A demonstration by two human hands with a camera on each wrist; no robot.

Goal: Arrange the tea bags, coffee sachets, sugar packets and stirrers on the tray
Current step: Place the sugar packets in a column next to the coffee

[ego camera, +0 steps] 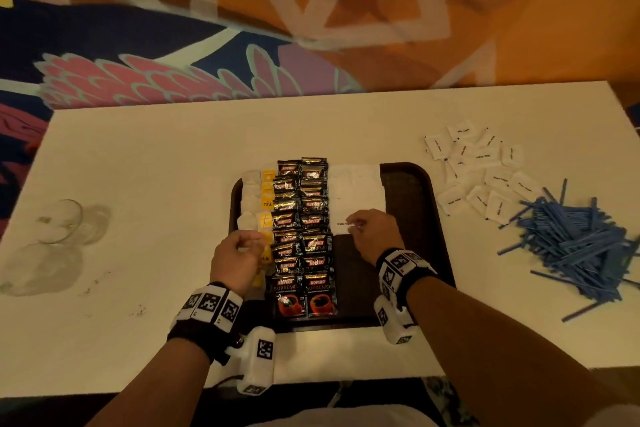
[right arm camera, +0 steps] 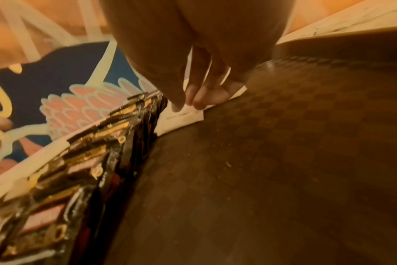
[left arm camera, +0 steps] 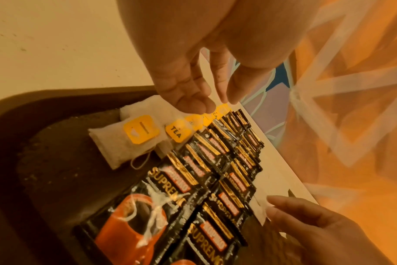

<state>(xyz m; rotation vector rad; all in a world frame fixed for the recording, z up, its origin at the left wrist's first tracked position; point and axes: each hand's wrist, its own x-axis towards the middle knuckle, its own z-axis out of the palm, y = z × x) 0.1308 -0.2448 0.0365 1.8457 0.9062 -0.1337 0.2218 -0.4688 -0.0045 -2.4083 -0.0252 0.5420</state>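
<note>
A dark brown tray (ego camera: 408, 218) (left arm camera: 45, 161) (right arm camera: 283, 143) holds a column of yellow-tagged tea bags (ego camera: 266, 203) (left arm camera: 125, 143), two columns of black coffee sachets (ego camera: 301, 236) (left arm camera: 193, 188) (right arm camera: 79, 161) and a block of white sugar packets (ego camera: 356, 191). My right hand (ego camera: 353, 224) (right arm camera: 188, 105) (left arm camera: 295, 215) pinches one sugar packet (ego camera: 344, 224) (right arm camera: 181, 116) at the near end of that block, down on the tray floor. Above the tea bags hovers my left hand (ego camera: 247, 243) (left arm camera: 213, 104), fingers loosely curled and holding nothing.
Loose sugar packets (ego camera: 478, 170) lie on the white table (ego camera: 156, 166) right of the tray. A heap of blue stirrers (ego camera: 581, 243) sits beyond them near the right edge. Clear glasses (ego camera: 59, 222) stand at far left. The tray's right part is bare.
</note>
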